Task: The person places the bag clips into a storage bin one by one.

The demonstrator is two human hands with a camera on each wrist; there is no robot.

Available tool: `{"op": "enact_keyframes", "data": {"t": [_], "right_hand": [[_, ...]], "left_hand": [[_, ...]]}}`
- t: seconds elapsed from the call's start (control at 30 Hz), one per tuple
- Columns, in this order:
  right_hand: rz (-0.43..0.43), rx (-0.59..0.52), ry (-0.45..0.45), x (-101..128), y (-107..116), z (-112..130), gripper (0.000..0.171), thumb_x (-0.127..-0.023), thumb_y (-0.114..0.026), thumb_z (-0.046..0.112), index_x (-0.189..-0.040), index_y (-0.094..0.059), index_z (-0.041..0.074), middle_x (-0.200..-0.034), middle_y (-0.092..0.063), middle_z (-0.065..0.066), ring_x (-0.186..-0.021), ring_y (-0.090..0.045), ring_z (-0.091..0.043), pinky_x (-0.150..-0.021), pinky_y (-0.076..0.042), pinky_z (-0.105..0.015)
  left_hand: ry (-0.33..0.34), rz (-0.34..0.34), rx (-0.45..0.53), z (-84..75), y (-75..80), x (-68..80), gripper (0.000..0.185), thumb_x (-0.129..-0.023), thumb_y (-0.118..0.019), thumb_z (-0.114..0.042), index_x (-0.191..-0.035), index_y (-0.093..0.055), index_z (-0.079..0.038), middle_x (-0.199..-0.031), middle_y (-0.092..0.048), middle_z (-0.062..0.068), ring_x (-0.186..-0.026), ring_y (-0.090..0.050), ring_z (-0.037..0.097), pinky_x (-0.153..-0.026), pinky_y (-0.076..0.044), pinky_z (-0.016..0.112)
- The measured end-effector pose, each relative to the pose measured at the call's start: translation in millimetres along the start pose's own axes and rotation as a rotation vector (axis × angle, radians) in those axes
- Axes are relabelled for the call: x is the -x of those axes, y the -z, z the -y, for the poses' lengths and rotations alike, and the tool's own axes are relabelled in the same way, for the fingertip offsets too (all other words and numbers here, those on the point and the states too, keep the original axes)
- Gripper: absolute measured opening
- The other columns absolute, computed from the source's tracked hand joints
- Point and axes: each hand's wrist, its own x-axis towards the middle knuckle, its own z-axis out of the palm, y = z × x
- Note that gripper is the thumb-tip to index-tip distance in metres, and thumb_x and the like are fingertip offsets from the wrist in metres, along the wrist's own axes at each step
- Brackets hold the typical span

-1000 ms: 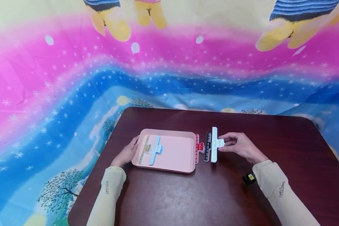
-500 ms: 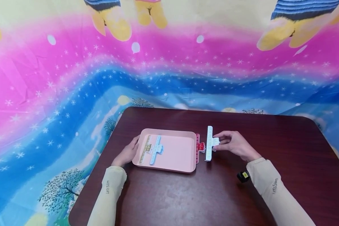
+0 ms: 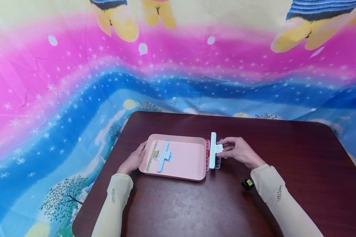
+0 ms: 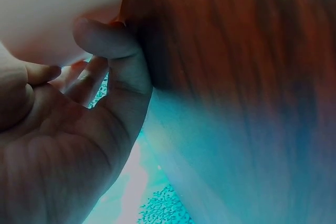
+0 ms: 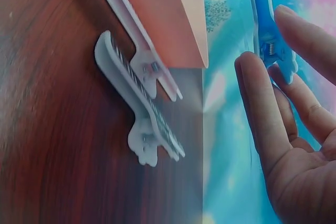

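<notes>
In the head view my right hand (image 3: 240, 152) pinches the handle of a white music-book clip (image 3: 213, 149) printed with piano keys. The clip overlaps a red clip (image 3: 207, 156) and a black clip (image 3: 218, 161) on the table. In the right wrist view the held clip (image 5: 260, 3) hangs between fingertips and thumb, apart from the two below. My left hand (image 3: 133, 161) grips the left side of a pink tray (image 3: 185, 159); its far fingers are partly hidden behind the tray wall. Inside the tray lie a gold clip (image 3: 151, 161) and a light blue clip (image 3: 163, 158).
A dark brown table (image 3: 178, 207) with rounded corners carries everything. Behind it hangs a colourful printed cloth (image 3: 178, 65). Under the right sleeve shows a small black device (image 3: 247, 184) with a yellow label.
My right hand has moved left with the white clip, passing over the black clip toward the red one and the tray. The left hand and tray stay put.
</notes>
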Motion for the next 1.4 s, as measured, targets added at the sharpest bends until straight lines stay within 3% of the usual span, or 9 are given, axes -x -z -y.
{"op": "enact_keyframes", "data": {"t": [0.33, 0.9, 1.4], "right_hand": [[0.011, -0.006, 0.012, -6.1, -12.3, 7.2, 0.054, -0.079, -0.091, 0.012, -0.128, -0.071, 0.002, -0.106, -0.076, -0.019, -0.092, -0.072, -0.021, -0.066, -0.056, -0.034], [0.008, 0.008, 0.012, -20.9, -30.7, 12.9, 0.053, -0.078, -0.092, 0.011, -0.125, -0.072, 0.0, -0.115, -0.072, -0.02, -0.094, -0.074, -0.022, -0.079, -0.061, -0.031], [0.024, 0.001, 0.03, -31.3, -56.6, 31.2, 0.048, -0.076, -0.093, 0.008, -0.12, -0.074, 0.001, -0.108, -0.071, -0.018, -0.089, -0.071, -0.023, -0.074, -0.058, -0.028]], "left_hand": [[-0.005, 0.003, -0.004, -0.8, 0.1, 1.3, 0.055, -0.115, -0.031, -0.027, -0.167, -0.018, -0.015, -0.163, -0.038, 0.024, -0.148, -0.039, 0.045, -0.121, -0.03, 0.061], [-0.001, 0.017, 0.01, -0.5, 0.2, 0.1, 0.055, -0.115, -0.03, -0.029, -0.168, -0.017, -0.017, -0.164, -0.036, 0.024, -0.149, -0.037, 0.045, -0.121, -0.03, 0.062], [0.01, 0.018, 0.005, -4.0, 1.9, 2.7, 0.056, -0.115, -0.031, -0.027, -0.167, -0.017, -0.014, -0.164, -0.035, 0.024, -0.15, -0.036, 0.045, -0.122, -0.029, 0.061]]}}
